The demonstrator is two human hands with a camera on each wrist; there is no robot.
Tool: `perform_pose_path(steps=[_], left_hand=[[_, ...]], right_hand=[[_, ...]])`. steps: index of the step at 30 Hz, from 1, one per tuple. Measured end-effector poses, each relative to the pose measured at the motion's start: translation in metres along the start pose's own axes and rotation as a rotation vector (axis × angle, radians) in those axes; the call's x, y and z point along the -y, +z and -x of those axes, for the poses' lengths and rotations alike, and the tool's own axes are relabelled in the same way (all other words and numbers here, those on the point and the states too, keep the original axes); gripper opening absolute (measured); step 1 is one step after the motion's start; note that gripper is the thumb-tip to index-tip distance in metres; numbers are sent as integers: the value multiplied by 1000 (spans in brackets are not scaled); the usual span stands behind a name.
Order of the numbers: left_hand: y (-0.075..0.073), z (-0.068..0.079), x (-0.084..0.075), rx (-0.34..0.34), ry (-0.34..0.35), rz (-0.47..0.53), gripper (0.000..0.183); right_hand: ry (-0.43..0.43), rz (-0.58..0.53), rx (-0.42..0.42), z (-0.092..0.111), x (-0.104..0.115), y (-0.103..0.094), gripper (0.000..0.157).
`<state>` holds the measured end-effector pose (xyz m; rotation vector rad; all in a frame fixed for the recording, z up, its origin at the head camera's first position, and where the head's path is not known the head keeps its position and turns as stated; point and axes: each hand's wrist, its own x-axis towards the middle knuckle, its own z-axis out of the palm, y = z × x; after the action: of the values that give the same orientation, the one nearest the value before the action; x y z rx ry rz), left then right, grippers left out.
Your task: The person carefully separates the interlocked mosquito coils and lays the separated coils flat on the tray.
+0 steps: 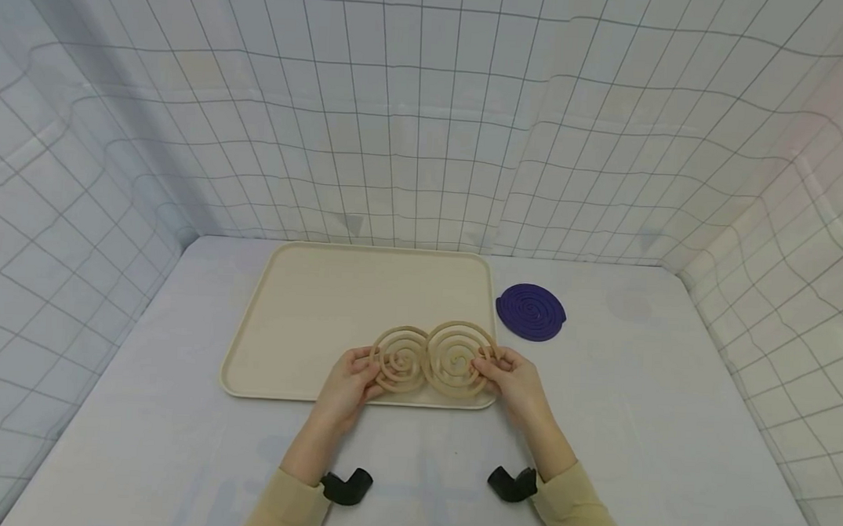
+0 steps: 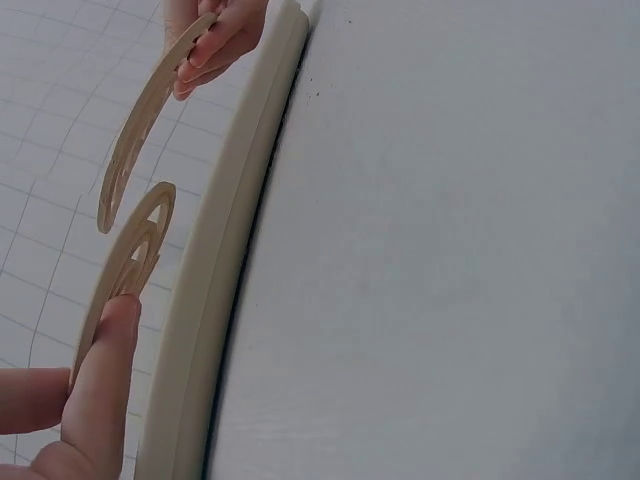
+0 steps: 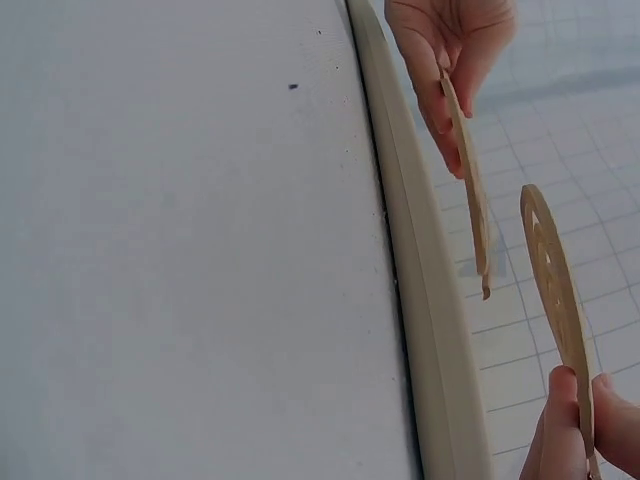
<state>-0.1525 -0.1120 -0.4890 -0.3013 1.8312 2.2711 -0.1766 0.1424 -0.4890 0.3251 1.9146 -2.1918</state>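
Note:
Just over the front right of the beige tray [image 1: 364,280], each hand pinches a flat beige spiral, which looks like a mosquito coil. My left hand [image 1: 348,381] grips the left coil [image 1: 403,359] by its outer edge between thumb and fingers. The right coil [image 1: 453,358] is pinched at its right edge by my right hand [image 1: 515,381]. In the head view the two coils overlap at their inner edges; both wrist views show them tilted up, with a gap between them. On the table, right of the tray, lies a purple spiral coil [image 1: 531,312].
The tray's raised front rim [image 2: 200,290] runs under the hands. White walls with a grid pattern [image 1: 434,138] enclose the white table [image 1: 634,398] at the back and sides. Black wrist devices [image 1: 346,487] sit by both sleeves.

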Motion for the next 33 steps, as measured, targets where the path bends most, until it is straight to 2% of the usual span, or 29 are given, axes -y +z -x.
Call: perform_pose_path(steps=[10,14,20,25,29,33], left_hand=[[-7,-4,-4,-30,-39,-160,38],[-9,-4,-6,-49,-40,-263,38],[-14,-4,-8,-51,6,-532,48],[-15,-4,-9,-82,62,-708,52],[-14,-4,-9,-112,131,-814,52],[-13,-2,-8,-133,164,-854,51]], right_hand=[[-4,47,-22,-1,1,-3,27],[0,80,-23,-1,2,-3,28],[15,105,-3,-2,4,-3,29],[8,106,3,-3,5,-2,30],[2,119,4,-3,5,-2,28],[1,137,16,-2,6,-2,28]])
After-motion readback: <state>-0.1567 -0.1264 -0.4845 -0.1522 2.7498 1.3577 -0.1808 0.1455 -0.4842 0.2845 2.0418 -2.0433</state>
